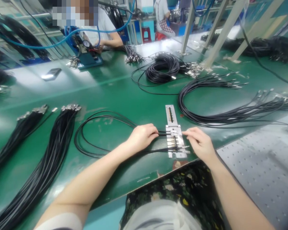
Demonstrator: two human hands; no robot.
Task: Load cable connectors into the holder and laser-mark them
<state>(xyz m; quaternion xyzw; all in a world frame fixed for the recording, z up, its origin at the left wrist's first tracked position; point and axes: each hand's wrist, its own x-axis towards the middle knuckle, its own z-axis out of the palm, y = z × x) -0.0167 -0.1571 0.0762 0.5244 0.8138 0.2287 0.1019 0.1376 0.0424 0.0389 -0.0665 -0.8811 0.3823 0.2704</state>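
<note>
Over the green bench top (110, 95), close to its near edge, a worker's two bare hands are busy at a slotted metal fixture (180, 140). From where I stand, the left hand (144, 136) pinches black cables (162, 134) between thumb and fingers, just left of the fixture, and their metal ends (173, 131) lie across its upper part. The right hand (203, 145) sits on the other side, thumb and forefinger brought close together at the fixture's right rim; whether they nip something small or merely rest against the metal, I cannot tell. Nearer the worker, lower cables (148, 151) cross the same fixture, their tips reaching past its right rim. Slack spreads to the left in a wide loop (77, 140), partly hidden by the left forearm. My guess is that the step in hand is lining up the upper ends in the fixture, with neither hand free of the work. What the next move seems to call for is a steady left pinch, holding the cables straight and level, and a light right fingertip to true the ends without knocking the lower ones. That springy slack could tug them askew if the pinch loosened. Beyond the fixture lies a curved bundle (189, 108), well clear of both hands.
</note>
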